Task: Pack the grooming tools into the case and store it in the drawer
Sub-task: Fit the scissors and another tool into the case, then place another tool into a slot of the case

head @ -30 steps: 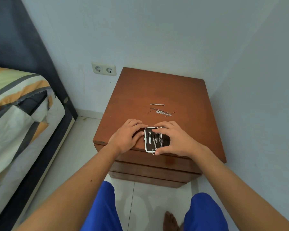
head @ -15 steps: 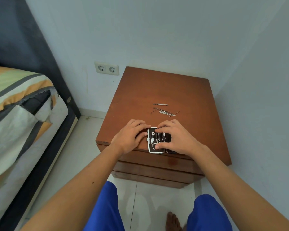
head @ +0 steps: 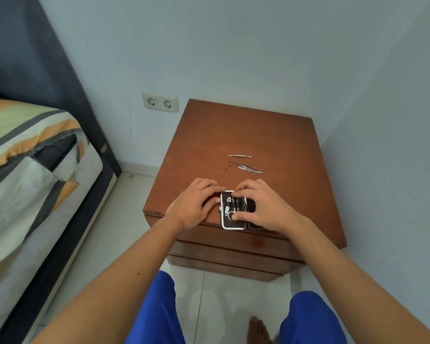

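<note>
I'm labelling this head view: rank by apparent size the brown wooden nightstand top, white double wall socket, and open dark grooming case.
1. brown wooden nightstand top
2. open dark grooming case, partly hidden under the right hand
3. white double wall socket, though farther away

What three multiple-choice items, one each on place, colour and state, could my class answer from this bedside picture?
1. Where do the loose thin metal grooming tools lie?
A. on the brown wooden nightstand, beyond the hands
B. on the floor
C. on the bed

2. What colour lines the small white-rimmed grooming case?
A. red
B. dark brown
C. yellow

3. What state is the case in?
A. zipped shut
B. inside a drawer
C. lying open

Answers: 1 A, they rest mid-top, apart from the case. 2 B, its lining shows dark inside the white rim. 3 C, tools show inside it, under the fingers of the left hand and right hand.
</note>
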Demonstrator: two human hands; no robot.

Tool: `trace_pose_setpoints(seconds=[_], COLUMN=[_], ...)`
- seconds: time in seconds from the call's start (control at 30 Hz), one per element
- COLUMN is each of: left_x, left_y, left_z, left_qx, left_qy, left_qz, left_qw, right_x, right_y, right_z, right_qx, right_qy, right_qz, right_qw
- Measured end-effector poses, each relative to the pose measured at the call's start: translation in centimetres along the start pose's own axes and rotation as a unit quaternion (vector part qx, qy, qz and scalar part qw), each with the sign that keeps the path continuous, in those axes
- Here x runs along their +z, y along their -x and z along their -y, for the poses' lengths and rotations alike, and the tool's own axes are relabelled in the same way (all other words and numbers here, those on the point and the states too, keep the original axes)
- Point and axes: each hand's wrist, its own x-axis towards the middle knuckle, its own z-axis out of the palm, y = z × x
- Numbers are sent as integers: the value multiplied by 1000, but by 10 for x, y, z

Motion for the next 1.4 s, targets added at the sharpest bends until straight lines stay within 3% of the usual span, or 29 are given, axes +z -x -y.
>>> trace_pose_setpoints(seconds=[0.27,0.6,0.93,1.4], left_x=[0,0,0,-1], left_y=[0,0,1,-1], left_z=[0,-1,0,0], left_qx=[5,3,2,3], left_qy=[-4,1,3,7], left_qz=[-4,-10,-10,0], left_qw=[1000,1000,1000,1000], right_x=[10,15,-5,-7], right_y=[1,4,-34,-86], right_z=[8,6,-31,-45], right_qx=[4,-1,140,165], right_qy=[-35,-52,-97,-37], right_qz=[-60,-71,-206,-172], right_qw=[998,996,964,971])
